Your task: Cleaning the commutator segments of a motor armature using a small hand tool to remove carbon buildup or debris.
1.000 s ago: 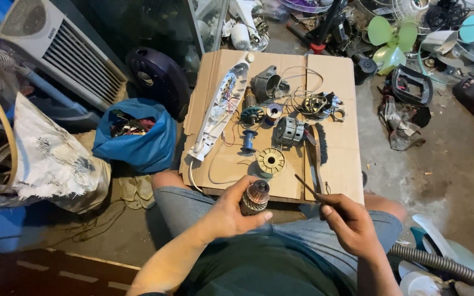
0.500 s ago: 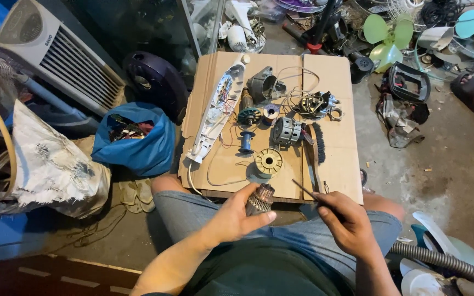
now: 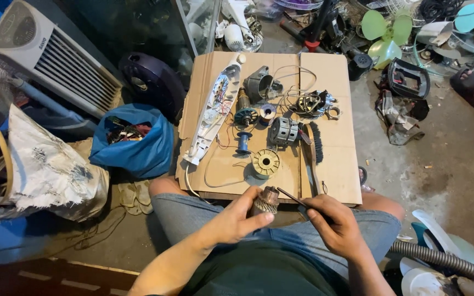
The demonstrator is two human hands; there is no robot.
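**Motor armature gripped in left hand, thin tool in right, over cardboard sheet of parts**

Left hand (image 3: 237, 219) closes around a small motor armature (image 3: 266, 200), fingers and thumb wrapped on its winding end, coppery end facing the tool. The armature sits above the lap, just at the near edge of the cardboard sheet (image 3: 336, 170). Right hand (image 3: 336, 225) is curled shut on a thin dark tool (image 3: 290, 196), pinched pen-style; the tip points at the armature's top, contact too small to tell.

The cardboard sheet lies in front of the knees. On it:
- a long white appliance housing (image 3: 212, 115) lying opened along the left side, wires showing
- a blue spool-shaped part (image 3: 243, 141) near the middle
- a round yellowish disc part (image 3: 265, 163) nearest the hands
- a grey cylindrical motor part (image 3: 283, 130) beside a black-bristled brush (image 3: 314, 143)
- a grey motor casing (image 3: 260, 85) at the far end, with loose wire looped round it

Left of the sheet a blue bag (image 3: 135, 148) sits on the floor, a white fan heater (image 3: 45, 55) further back. Green fan blades (image 3: 382, 35) lie at the far right.
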